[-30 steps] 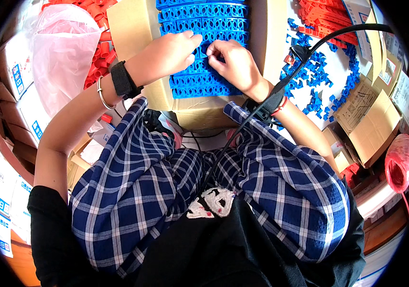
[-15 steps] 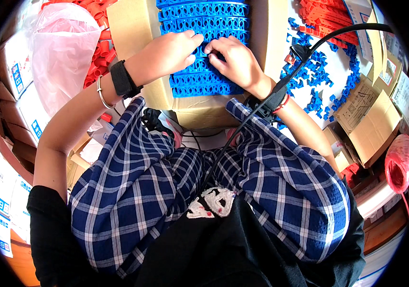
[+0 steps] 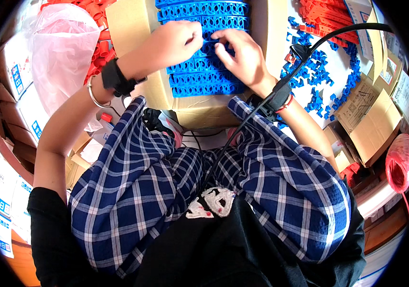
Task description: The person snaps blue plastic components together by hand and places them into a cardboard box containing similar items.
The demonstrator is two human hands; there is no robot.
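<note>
Many rows of blue plastic clips (image 3: 207, 79), ranked side by side inside a cardboard carton (image 3: 269, 33), just beyond the checked trousers (image 3: 118, 201). Probably light piece by piece, weightier as a packed block; stiff, perhaps slightly springy, smooth enough to slip, not very fragile. Best taken, by judgement, at the outer edges, in a thumb-and-forefinger pinch. Left grip (image 3: 173, 44) over the rows, fingers curled inward; contents, if any, impossible to tell. Right grip (image 3: 243, 56) also over the rows, thumb and forefinger parted, only blue plastic visible in the gap; contact unclear. Hard, glossy moulding, repeating rounded openings. Carton walls matte, tan, flaps spread. To the right: loose blue clips (image 3: 315, 100) scattered over white, then straight red strips (image 3: 324, 18) heaped lengthwise; black cable (image 3: 328, 36) arching across, flexible. To the left: thin, wrinkled translucent bag (image 3: 62, 55), beside short, hollow red tubes (image 3: 103, 49).
</note>
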